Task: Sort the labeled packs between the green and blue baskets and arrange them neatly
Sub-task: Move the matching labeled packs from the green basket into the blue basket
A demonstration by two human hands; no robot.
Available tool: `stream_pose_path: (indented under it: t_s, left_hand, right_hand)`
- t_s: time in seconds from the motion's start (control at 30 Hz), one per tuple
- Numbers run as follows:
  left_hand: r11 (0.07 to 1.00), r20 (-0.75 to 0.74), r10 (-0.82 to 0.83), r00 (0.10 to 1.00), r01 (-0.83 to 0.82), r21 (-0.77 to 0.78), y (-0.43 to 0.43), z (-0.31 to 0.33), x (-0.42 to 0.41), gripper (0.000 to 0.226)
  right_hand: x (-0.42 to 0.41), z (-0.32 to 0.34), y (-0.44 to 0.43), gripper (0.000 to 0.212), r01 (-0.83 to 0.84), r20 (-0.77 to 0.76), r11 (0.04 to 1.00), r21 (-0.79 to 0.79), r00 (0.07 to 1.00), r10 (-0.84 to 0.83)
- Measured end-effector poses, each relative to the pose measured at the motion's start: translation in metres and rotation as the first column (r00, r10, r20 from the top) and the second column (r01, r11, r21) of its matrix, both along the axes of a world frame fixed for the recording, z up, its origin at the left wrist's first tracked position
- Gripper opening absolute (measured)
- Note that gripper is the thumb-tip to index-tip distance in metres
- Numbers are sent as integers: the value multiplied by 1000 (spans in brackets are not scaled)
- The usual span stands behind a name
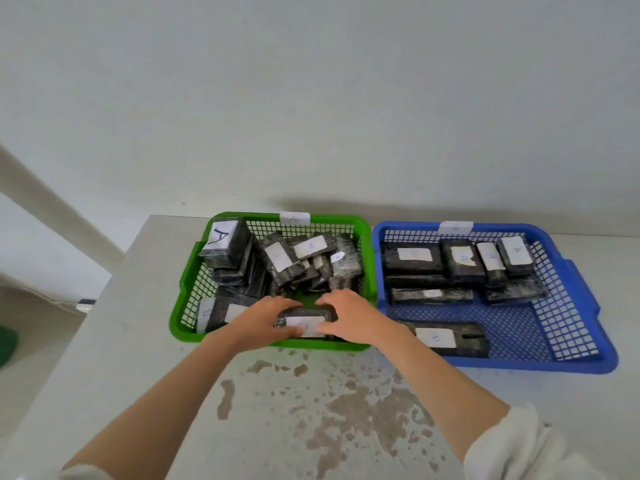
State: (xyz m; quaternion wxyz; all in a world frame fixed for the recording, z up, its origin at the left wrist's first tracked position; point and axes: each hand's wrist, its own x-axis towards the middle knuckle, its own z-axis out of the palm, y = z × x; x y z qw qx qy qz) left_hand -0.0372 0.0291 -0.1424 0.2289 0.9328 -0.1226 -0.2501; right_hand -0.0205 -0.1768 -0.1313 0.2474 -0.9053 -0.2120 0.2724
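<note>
Now left hand (264, 319) and right hand (347, 316) clasp one labeled pack (305, 324) in the green basket (256, 215), near side, among jumbled packs (278, 261); the blue basket (519, 367) holds flat-lying packs (415, 258).

Held pack (306, 322): label letter blurred, partly covered by left hand (263, 322) fingers. Green basket (183, 332) rim tag (294, 218): letter too faint. Pile (298, 268) hides lower packs' labels. Green object (7, 344) cut by left edge.
</note>
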Motion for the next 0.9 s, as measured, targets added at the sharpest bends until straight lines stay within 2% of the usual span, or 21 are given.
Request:
stream_pose_path:
  t_s: [0.07, 0.13, 0.17, 0.23, 0.3, 0.37, 0.43, 0.53, 0.67, 0.7, 0.77, 0.9]
  left_hand:
    - [999, 59, -50, 997, 51, -7, 3, 0, 5, 53]
    - [997, 100, -62, 993, 65, -29, 5, 5, 11, 50]
    - [997, 105, -34, 994, 41, -64, 7, 8, 14, 49]
    - [987, 98, 42, 994, -26, -155, 19, 16, 20, 48]
    - [976, 92, 91, 992, -71, -206, 35, 25, 26, 48]
    - [966, 103, 132, 986, -105, -235, 50, 31, 32, 49]
    - [960, 120, 161, 980, -127, -251, 63, 34, 37, 49]
    - [954, 125, 173, 977, -134, -268, 70, 32, 40, 49]
    - [956, 138, 153, 979, -111, -271, 63, 27, 44, 51]
    - [956, 140, 143, 980, -100, -275, 59, 26, 46, 51]
    - [955, 138, 114, 984, -71, -289, 52, 24, 49, 53]
    - [967, 114, 21, 993, 9, -256, 32, 19, 52, 59]
  right_hand:
    - [3, -1, 5, 38, 28, -8, 999, 26, 1000, -28]
    - [7, 3, 5, 22, 213, 89, 964, 160, 969, -229]
    - [10, 4, 2, 18, 293, 192, 935, 197, 924, -330]
    - [17, 6, -1, 19, 368, 384, 913, 176, 829, -407]
    - [20, 4, 1, 25, 356, 452, 933, 47, 826, -338]
    - [20, 0, 8, 37, 318, 436, 940, -127, 869, -235]
    - [18, -4, 14, 43, 327, 422, 926, -188, 878, -225]
    - [18, -3, 18, 34, 341, 405, 930, -136, 876, -262]
    - [21, 12, 15, 20, 378, 183, 924, -56, 914, -363]
    - [22, 17, 11, 17, 418, 154, 908, -13, 899, -411]
    - [23, 29, 3, 14, 505, 190, 857, 103, 836, -515]
    - [30, 48, -20, 13, 617, 250, 686, 386, 646, -722]
